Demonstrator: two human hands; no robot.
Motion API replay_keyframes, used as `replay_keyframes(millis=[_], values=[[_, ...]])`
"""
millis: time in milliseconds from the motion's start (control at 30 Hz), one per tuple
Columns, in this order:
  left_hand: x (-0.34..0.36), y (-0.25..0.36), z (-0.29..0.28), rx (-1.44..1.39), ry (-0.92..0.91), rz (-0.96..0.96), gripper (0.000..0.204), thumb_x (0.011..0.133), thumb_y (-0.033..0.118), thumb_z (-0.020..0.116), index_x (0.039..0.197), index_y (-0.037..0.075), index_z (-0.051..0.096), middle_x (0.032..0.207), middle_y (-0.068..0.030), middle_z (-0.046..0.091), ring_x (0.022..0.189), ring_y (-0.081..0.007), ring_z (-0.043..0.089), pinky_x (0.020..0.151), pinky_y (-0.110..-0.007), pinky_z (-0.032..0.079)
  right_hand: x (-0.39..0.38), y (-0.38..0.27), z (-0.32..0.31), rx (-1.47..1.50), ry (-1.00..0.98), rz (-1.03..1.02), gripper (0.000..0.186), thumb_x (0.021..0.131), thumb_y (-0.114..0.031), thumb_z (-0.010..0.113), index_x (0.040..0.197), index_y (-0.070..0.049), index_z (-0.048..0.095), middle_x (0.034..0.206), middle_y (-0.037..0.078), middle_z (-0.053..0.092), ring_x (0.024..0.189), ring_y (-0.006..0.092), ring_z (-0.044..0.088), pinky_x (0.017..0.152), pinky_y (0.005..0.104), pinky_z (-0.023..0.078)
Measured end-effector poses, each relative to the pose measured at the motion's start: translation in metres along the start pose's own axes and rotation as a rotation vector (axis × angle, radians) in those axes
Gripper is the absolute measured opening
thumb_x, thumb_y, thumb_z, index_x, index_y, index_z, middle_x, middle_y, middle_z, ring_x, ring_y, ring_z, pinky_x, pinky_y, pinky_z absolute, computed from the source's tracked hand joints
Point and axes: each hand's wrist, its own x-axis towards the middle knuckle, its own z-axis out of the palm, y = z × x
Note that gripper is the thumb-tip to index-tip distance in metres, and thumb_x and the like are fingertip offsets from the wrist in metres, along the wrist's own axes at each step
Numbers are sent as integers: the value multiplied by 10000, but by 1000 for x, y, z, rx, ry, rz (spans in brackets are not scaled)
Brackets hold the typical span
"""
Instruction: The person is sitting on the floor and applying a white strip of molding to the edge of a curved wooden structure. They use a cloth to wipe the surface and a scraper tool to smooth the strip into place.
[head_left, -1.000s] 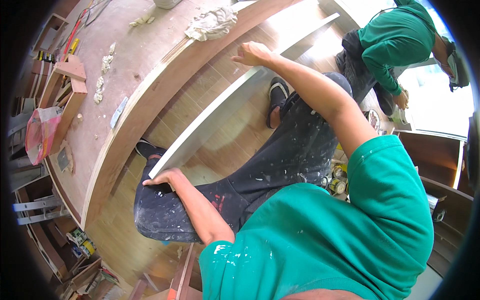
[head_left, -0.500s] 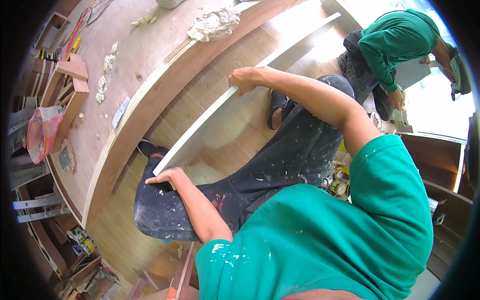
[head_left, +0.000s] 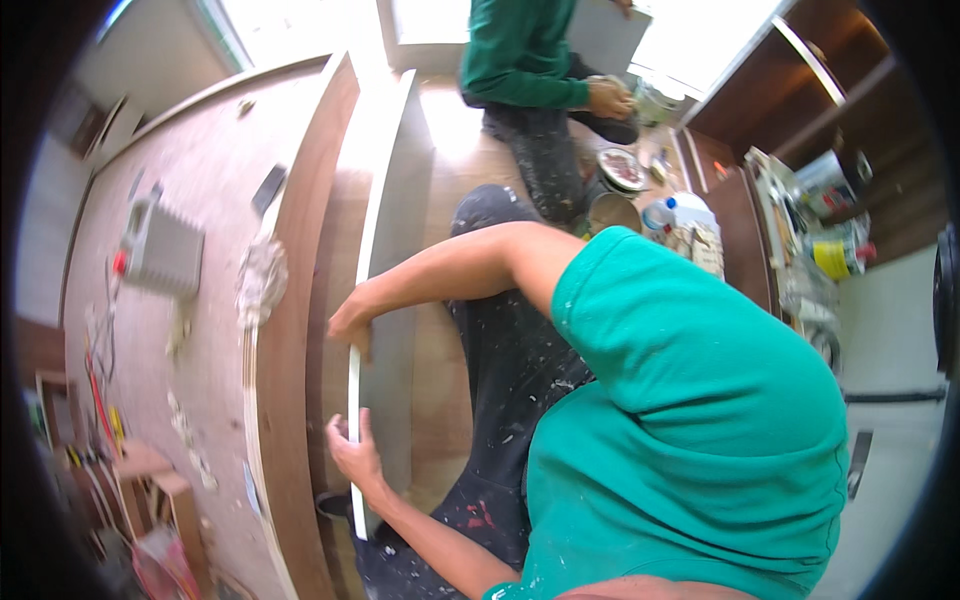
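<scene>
A long, narrow grey board (head_left: 400, 190) with a white edge stands on its edge, running away from me beside my bent leg. My right hand (head_left: 352, 325) grips it from above, its fingers bent over the white edge. Closer to the board's near end, my left hand (head_left: 357, 455) straddles the same edge, thumb on one side and fingers on the other. The near end is by my knee and dark shoe. My dark trousers (head_left: 490, 400) are speckled with paint.
Left of the board, a large wooden panel (head_left: 130, 370) with a raised side bears a grey jug (head_left: 165, 245) and a crumpled cloth (head_left: 262, 282). Ahead, a co-worker in green (head_left: 525, 60) kneels. Right are a plate (head_left: 622, 170), bottle (head_left: 658, 215) and wooden shelving (head_left: 790, 90).
My left hand has left the board's near end and now grips further along, closer to my right hand. My view has swung, so the board runs nearly straight ahead.
</scene>
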Motion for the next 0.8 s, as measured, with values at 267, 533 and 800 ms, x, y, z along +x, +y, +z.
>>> replay_keyframes(millis=[267,533,800], values=[[13,7,11,240,-276,-48,479,850,495,814,869,36,678,925,-172,686,898,-414,655,765,-528,493,26,23,-96,-41,1196,257,445,809,-432,788,1065,-70,755,1223,186,651,1242,367,572,1004,481,502],[4,-2,19,275,-239,44,507,829,530,818,906,40,719,914,-187,673,921,-439,653,800,-542,502,72,54,-103,-25,925,471,352,798,-320,755,1077,-106,779,1220,174,659,1229,364,596,968,497,542],[10,10,8,249,-244,-34,466,820,511,815,959,70,765,980,-168,728,968,-413,681,831,-515,527,82,81,-116,311,961,445,226,819,-117,678,1013,-57,777,1044,205,765,1030,379,747,875,476,607]])
